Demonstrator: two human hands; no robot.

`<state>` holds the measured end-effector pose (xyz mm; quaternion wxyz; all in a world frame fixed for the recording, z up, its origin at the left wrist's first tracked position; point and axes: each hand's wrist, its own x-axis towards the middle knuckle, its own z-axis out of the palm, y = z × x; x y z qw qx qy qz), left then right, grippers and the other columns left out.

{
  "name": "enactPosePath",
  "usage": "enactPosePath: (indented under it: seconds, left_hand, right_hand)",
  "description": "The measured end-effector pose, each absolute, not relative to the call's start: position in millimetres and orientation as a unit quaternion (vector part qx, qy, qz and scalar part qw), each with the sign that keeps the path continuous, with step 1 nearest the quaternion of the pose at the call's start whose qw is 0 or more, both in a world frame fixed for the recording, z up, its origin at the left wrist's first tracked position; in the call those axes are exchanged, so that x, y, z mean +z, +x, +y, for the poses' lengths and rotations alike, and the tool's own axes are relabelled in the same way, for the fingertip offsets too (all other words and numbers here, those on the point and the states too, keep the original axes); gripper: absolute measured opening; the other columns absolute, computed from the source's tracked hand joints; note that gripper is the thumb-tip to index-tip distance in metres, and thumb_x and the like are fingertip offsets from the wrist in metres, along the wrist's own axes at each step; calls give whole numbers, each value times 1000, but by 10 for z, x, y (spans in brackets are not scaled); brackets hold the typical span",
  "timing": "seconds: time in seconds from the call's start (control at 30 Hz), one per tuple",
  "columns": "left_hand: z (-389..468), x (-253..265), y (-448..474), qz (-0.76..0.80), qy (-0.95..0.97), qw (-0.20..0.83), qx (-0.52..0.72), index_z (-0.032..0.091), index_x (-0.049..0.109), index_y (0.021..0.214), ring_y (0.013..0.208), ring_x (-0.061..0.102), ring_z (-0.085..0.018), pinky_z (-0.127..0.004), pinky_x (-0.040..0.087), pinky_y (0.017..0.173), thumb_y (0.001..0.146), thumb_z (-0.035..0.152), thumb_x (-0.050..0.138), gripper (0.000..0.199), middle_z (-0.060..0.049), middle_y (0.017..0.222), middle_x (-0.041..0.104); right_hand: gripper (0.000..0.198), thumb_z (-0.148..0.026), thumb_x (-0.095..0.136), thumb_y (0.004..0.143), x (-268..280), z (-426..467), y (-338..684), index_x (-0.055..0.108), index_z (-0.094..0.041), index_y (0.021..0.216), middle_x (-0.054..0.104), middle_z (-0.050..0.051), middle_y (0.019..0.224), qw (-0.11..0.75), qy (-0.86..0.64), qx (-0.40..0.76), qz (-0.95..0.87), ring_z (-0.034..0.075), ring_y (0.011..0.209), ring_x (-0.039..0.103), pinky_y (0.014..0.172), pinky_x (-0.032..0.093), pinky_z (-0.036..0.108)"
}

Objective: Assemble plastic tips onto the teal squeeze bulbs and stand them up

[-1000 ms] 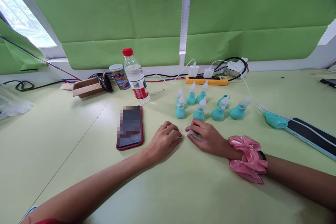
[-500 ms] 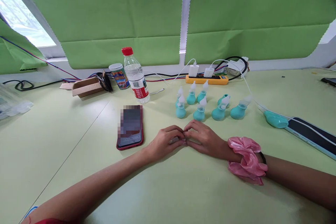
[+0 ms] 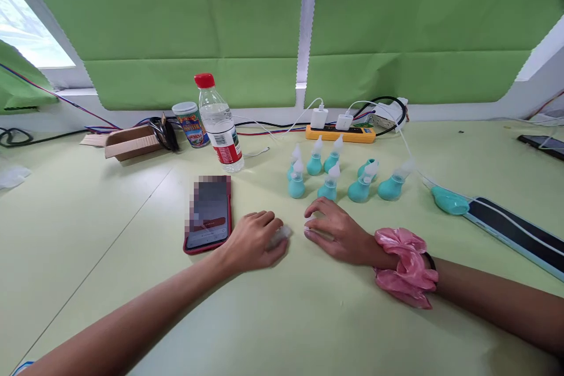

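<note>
My left hand (image 3: 253, 241) rests on the table, fingers closed around a clear plastic piece (image 3: 280, 236) that shows past the fingertips. Opposite it, my right hand (image 3: 337, 230) has its thumb and fingers curled around a small whitish translucent piece (image 3: 309, 222), mostly hidden. A gap separates the two hands. Just beyond the right hand stand several teal bulb nasal aspirators (image 3: 296, 185) with clear tips. Among them a teal bulb without a tip (image 3: 368, 168) lies on its side. Another loose teal bulb (image 3: 450, 200) lies to the right.
A red-cased phone (image 3: 208, 217) lies left of my left hand. Behind it stand a water bottle (image 3: 220, 129) and a printed can (image 3: 191, 124), with a cardboard box (image 3: 134, 142) farther left. A yellow power strip (image 3: 341, 134) with chargers is at the back. A dark-screened device (image 3: 515, 229) lies right.
My hands, which were touching at the fingertips, have come apart. The left hand moved left with the clear plastic piece, and the right keeps a small whitish piece. The view shifted slightly.
</note>
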<state>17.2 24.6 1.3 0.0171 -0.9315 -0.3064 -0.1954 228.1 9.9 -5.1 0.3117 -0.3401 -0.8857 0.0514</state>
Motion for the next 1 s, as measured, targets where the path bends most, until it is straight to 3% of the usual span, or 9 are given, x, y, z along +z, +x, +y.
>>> enactPosePath:
  seconds: [0.2, 0.53, 0.63, 0.8, 1.0]
  left_hand:
    - [210, -24, 217, -276, -931, -83, -225, 14, 50, 111, 78, 52, -16, -28, 46, 67, 83, 16, 38, 31, -9, 86, 57]
    - [204, -25, 211, -278, -904, -181, -271, 14, 44, 118, 84, 54, -17, -30, 47, 74, 82, 17, 45, 37, -9, 92, 60]
    - [211, -34, 215, -322, -872, -231, -288, 15, 47, 113, 81, 57, -15, -27, 49, 74, 77, 18, 54, 38, -6, 90, 62]
    - [214, -45, 244, -364, -837, -257, -317, 14, 57, 85, 72, 57, -12, -23, 49, 67, 72, 15, 57, 13, -4, 82, 60]
    - [172, -41, 287, -300, -867, -227, -326, 12, 58, 81, 70, 56, -12, -23, 47, 64, 74, 14, 56, 7, -7, 80, 60]
  right_hand:
    - [15, -19, 41, 85, -38, 131, 2282, 55, -16, 83, 51, 9, 91, 270, -357, 101, -889, 18, 86, 46, 76, 42, 35]
    - [16, -19, 41, 85, -35, 155, 2288, 55, -15, 90, 52, 10, 91, 244, -347, 96, -901, 20, 87, 45, 75, 41, 37]
    - [17, -19, 41, 85, -42, 163, 2292, 55, -14, 93, 52, 10, 92, 245, -347, 101, -900, 19, 87, 45, 75, 41, 36]
    - [18, -20, 41, 86, -58, 163, 2278, 55, -14, 95, 53, 9, 90, 260, -347, 105, -895, 18, 84, 47, 73, 40, 34]
    - [19, -22, 40, 86, -71, 105, 2245, 56, -16, 96, 54, 8, 90, 256, -349, 86, -897, 18, 83, 47, 72, 39, 34]
